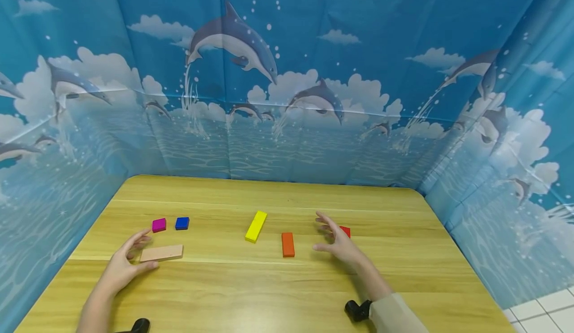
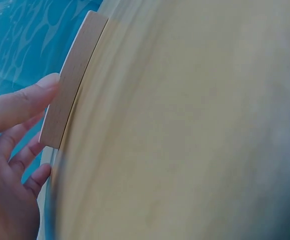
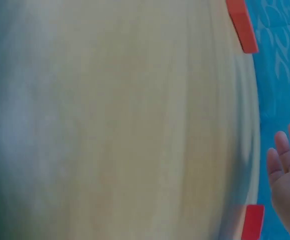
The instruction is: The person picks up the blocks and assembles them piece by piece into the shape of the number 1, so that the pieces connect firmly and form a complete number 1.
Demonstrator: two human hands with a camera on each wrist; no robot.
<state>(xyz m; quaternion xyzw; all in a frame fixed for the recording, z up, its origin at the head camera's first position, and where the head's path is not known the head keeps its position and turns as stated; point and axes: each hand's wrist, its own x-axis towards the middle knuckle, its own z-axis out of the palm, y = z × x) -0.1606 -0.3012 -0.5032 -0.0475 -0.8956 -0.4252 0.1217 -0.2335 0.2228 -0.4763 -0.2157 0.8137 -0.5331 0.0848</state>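
Observation:
My left hand point(image 1: 120, 268) is spread around the left end of a plain wooden block point(image 1: 162, 253). In the head view its thumb lies along the block's near edge, while the other fingers curve loosely beyond the far side with a gap. The left wrist view shows the thumb point(image 2: 47, 82) overlapping the edge of the block; whether it touches cannot be told. My right hand point(image 1: 343, 246) hovers with thumb and fingers apart, holding nothing. It partly hides a red block point(image 1: 346, 231). An orange block point(image 1: 288, 245) lies to its left.
A yellow block point(image 1: 256, 227) lies near the table's middle. Small magenta point(image 1: 159, 225) and blue point(image 1: 182, 223) blocks sit beyond the wooden one. A dolphin-print curtain point(image 1: 287, 138) borders the table point(image 1: 278, 293) at the back and sides.

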